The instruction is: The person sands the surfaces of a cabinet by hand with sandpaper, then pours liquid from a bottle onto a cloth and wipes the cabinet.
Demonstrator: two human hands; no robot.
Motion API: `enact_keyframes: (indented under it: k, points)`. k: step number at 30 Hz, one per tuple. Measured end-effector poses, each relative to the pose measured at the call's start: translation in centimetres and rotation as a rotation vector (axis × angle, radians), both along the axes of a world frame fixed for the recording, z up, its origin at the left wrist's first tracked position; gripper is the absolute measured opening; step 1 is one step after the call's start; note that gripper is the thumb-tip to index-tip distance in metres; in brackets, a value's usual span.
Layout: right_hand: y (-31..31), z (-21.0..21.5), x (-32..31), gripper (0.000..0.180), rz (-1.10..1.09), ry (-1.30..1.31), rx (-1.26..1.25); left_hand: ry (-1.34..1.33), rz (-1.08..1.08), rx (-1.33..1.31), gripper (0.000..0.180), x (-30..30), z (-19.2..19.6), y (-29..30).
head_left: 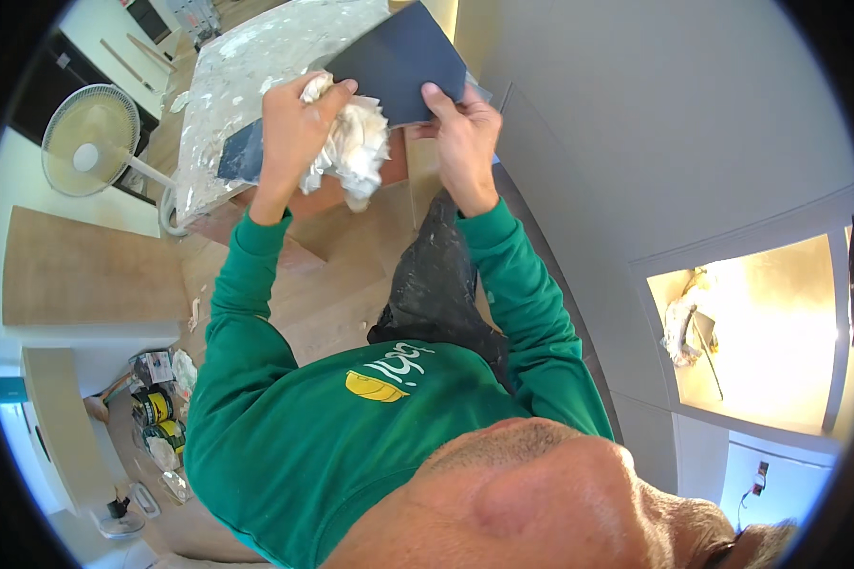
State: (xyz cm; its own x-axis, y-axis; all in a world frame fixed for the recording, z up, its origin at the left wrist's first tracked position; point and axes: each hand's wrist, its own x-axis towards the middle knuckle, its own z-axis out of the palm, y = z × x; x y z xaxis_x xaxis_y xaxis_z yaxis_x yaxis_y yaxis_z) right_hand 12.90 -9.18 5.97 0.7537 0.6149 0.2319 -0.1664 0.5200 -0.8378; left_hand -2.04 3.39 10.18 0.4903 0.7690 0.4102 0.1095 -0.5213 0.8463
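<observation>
The left hand (289,133) presses a crumpled white rag (356,147) against a dark flat blade (399,62), grip closed around it; the right hand (460,133) pinches the blade's lower edge. A slip could cut fingers or drop it onto the floor (342,284).

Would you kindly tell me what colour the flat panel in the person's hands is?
The flat panel is dark navy blue, seen best in the head view.
</observation>
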Motion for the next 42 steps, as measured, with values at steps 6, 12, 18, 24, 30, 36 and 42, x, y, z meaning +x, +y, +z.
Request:
enact_keyframes:
  k: [6, 12, 18, 24, 30, 36, 42]
  points:
    - [-6.4, -1.7, 2.9, 0.015, -0.187, -0.248, -0.204, -0.053, -0.104, 0.607, 0.046, 4.2, -1.8, -6.9]
    - [-12.0, -0.4, 4.4, 0.019, -0.201, -0.226, -0.05, -0.109, -0.79, -0.452, 0.041, 10.0, -2.6, -9.6]
    - [-16.6, 0.7, 6.0, 0.025, -0.401, -0.056, -0.063, -0.148, -0.977, -0.659, 0.035, 13.8, -2.3, -14.4]
    - [-19.9, 0.8, 6.5, 0.026, -0.649, -0.178, -0.264, 0.015, -1.13, -0.589, 0.022, 16.5, -3.1, -14.6]
    - [-21.4, -1.6, 6.8, 0.034, -1.02, -0.454, -0.515, -0.112, -0.991, -0.226, 0.021, 18.6, -4.7, -17.8]
    - [-23.6, -2.1, 7.3, 0.027, -1.108, -0.379, -0.316, -0.096, -1.134, -0.388, 0.02, 19.5, -6.2, -21.4]
    - [-27.1, 2.8, 6.7, 0.026, -0.388, -0.188, -0.142, -0.232, -1.191, -0.216, 0.016, 20.5, -6.2, -22.4]
